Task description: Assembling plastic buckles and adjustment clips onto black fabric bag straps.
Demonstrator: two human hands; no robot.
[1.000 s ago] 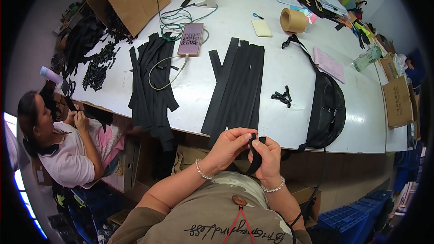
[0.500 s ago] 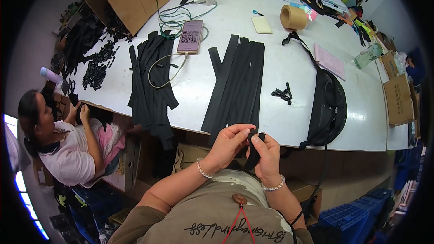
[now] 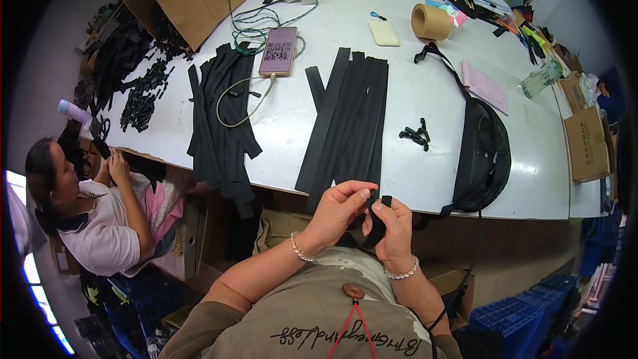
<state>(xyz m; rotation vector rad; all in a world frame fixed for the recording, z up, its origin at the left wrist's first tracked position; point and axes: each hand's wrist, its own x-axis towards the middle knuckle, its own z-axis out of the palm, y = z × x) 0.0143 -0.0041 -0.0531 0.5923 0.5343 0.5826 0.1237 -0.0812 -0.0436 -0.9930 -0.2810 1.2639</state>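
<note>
Head view: from where I stand, a white tabletop [image 3: 425, 186] carries a stack of black straps [image 3: 352, 113]; by its near edge, the left hand [image 3: 343, 211] and right hand [image 3: 393, 227] pinch a bent strap [image 3: 377, 230] between them, apparently working its end. The next move, I'd judge, calls for precision.

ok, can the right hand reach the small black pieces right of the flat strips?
Likely yes: bare white tabletop lies between the right hand and the small black pieces, nothing blocking. But it's gripping a black strip, so it probably has to free up first.
</note>
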